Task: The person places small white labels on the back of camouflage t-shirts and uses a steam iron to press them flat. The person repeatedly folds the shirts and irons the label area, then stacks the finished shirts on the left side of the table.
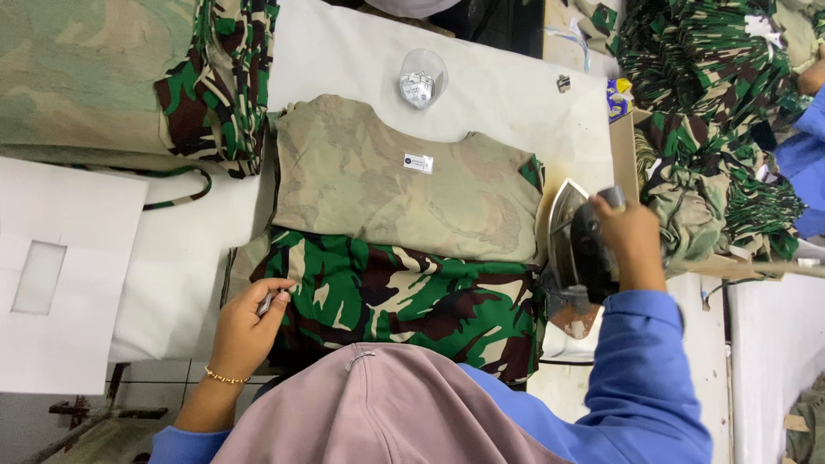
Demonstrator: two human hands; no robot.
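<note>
While a stack of camouflage cloth [129, 77] and a flat white sheet of card [60, 266] lie at the far left, the left hand [245, 331] rests with fingers curled on the edge of a folded camouflage shirt [404, 249], seemingly pinching a small pale thing against the cloth, though what it is cannot be made out. This shirt lies flat in the middle of the white padded surface [507, 94], its faded inside turned up on the far half with a small white label [418, 162], its green and brown outside showing on the near half. It looks light, soft and limp, so it would sag if lifted by one corner; folded edges are the best hold. Further right, the right hand [632, 245] is closed around the handle of an iron [576, 245], which looks heavy and likely hot at its sole. More camouflage clothes [713, 129] are heaped beyond.
</note>
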